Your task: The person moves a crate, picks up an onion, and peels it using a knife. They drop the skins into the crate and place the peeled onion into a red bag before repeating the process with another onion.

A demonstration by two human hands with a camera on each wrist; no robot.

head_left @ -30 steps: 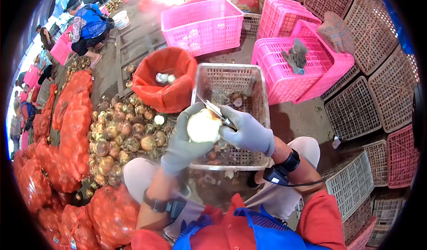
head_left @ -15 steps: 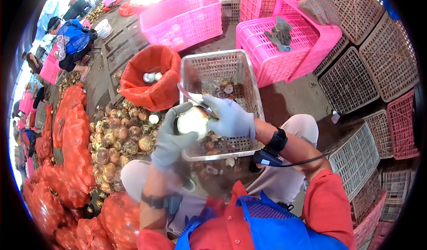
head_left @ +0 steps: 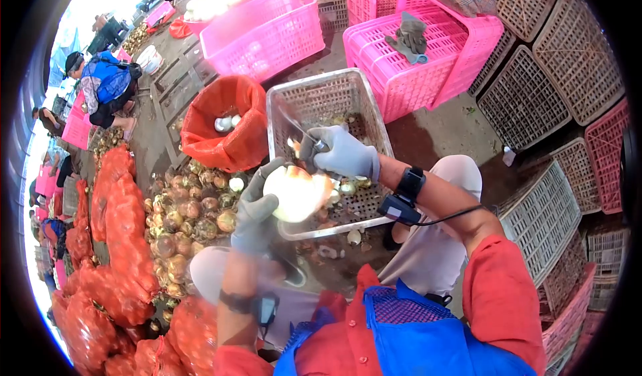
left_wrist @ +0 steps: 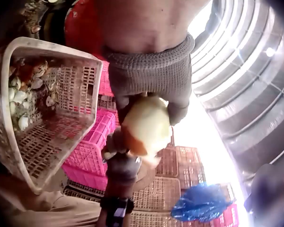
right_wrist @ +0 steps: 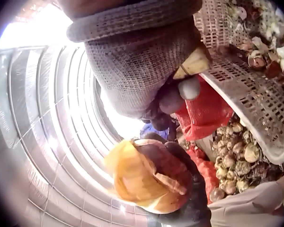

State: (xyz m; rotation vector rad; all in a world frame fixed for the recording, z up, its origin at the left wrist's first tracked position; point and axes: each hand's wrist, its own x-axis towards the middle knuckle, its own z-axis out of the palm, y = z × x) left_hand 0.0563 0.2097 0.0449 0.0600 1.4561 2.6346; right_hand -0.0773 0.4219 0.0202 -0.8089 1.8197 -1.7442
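My gloved left hand (head_left: 254, 205) grips a large, partly peeled onion (head_left: 292, 197) over the near end of the grey crate (head_left: 321, 231). Much of the onion is bare and pale. In the right wrist view its other side still carries golden-brown skin (right_wrist: 132, 177), part of it lifted as a loose flap. My gloved right hand (head_left: 348, 155) holds a small knife (head_left: 322, 146) just to the right of the onion, with the thin blade pointing up and away. A pale yellowish piece (right_wrist: 194, 64) shows between the right fingers. Skins and scraps (left_wrist: 23, 97) lie in the crate.
A red mesh-lined tub (head_left: 194, 138) with white peeled onions stands left of the crate. Unpeeled onions (head_left: 180, 225) are heaped at my left, beside filled red net sacks (head_left: 127, 232). Pink crates (head_left: 401, 85) and stacked brown crates (head_left: 525, 85) stand ahead and right. Another person (head_left: 107, 81) crouches far left.
The right hand and knife have drawn away from the onion, up and to the right, after being against it. The left hand still grips the onion. The head view has shifted.
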